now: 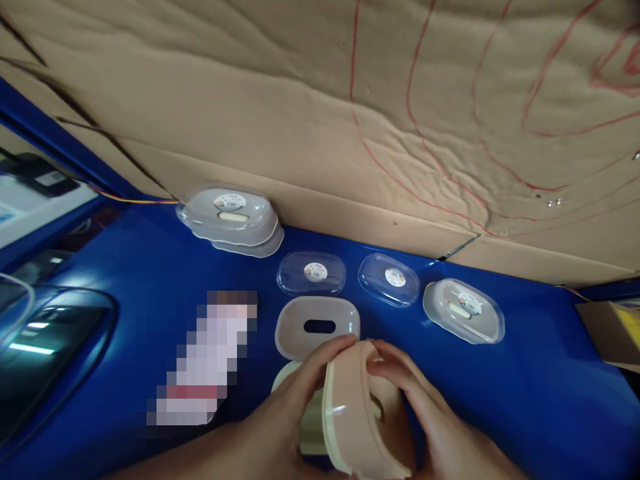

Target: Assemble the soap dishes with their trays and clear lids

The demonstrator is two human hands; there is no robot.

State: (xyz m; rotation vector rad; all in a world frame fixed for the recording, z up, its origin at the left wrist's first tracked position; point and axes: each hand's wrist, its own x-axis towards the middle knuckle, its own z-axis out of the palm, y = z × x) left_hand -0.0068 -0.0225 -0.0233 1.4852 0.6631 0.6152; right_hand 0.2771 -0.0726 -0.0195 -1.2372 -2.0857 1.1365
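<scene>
Peach box (pixel 347 407): one, grasped between left hand (pixel 295 400) and right hand (pixel 430 400). Clear lids (pixel 293 275): two, beyond the hands, each bearing a round label (pixel 315 272), print too small to read.

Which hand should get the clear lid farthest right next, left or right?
Probably the right hand: it's nearer that clear lid, while the left hand is farther across. Both hands are on the peach container, so the left would have to hold it alone.
</scene>
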